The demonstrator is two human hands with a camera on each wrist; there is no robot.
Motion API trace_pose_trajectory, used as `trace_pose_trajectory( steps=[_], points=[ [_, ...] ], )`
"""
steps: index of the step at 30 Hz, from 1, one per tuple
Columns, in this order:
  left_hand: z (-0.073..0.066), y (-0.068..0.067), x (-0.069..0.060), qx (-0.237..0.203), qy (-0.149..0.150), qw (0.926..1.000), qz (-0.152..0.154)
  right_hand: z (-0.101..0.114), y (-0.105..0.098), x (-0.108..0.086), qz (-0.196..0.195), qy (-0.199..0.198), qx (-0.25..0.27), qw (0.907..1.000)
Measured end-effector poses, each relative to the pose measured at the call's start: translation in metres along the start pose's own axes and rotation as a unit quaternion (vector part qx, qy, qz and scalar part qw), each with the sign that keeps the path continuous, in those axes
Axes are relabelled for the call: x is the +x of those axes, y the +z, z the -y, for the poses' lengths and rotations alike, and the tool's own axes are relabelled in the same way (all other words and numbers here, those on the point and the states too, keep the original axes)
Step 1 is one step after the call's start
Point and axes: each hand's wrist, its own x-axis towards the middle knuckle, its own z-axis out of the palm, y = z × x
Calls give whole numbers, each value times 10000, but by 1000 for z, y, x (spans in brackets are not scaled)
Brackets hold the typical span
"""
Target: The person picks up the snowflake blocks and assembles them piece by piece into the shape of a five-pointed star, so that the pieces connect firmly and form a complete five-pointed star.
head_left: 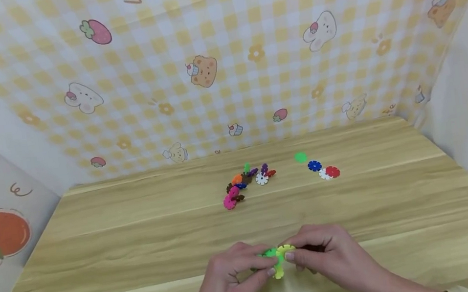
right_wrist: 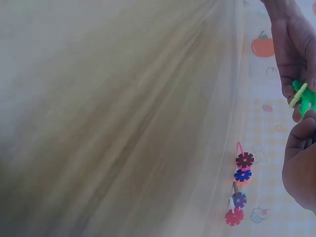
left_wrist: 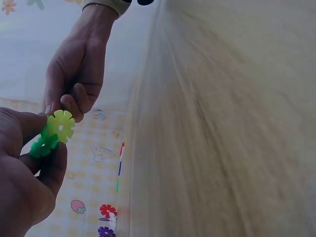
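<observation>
Near the front of the table, both hands meet at a small cluster of notched plastic snowflake discs. The left hand (head_left: 233,277) pinches the cluster between thumb and fingers, by a green disc (left_wrist: 44,145) and a yellow disc (left_wrist: 61,127) set at an angle to it. From the other side, the right hand (head_left: 339,255) pinches a yellow disc (head_left: 285,248) at the top of the cluster, thumb in front. Fingertips cover part of the discs, so how each one slots into its neighbour cannot be seen fully.
Farther back on the wooden table (head_left: 140,242) stands a curved chain of joined discs, with a pink disc (head_left: 229,202) at its near end. Right of it is a small group with a white disc (head_left: 261,178). Loose green (head_left: 300,157), blue (head_left: 314,166), white and red (head_left: 332,171) discs lie flat.
</observation>
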Motion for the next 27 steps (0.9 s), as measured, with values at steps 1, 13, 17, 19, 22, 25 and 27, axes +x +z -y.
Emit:
trace_pose_trajectory(
  steps=[1,13,17,19,22,25,27],
  points=[
    [0,0,0,-17,-143,9999,-18,0,0,1,-4,82,-14,10000],
    [9,-5,3,78,-485,9987,-170,4,4,15,77,1251,482,9909],
    [12,-9,4,-29,-510,9984,-246,4,10,21,89,1654,992,9812],
    [12,-11,4,-14,-482,9985,-256,4,12,23,81,1748,1145,9779],
    [12,-12,4,25,-425,9987,-291,5,16,24,67,1770,1261,9761],
    [13,-13,4,-82,-491,9983,-290,5,18,24,58,1799,1374,9740],
    [15,-14,3,-177,-693,9971,-265,3,20,24,25,1846,1417,9725]
  ],
)
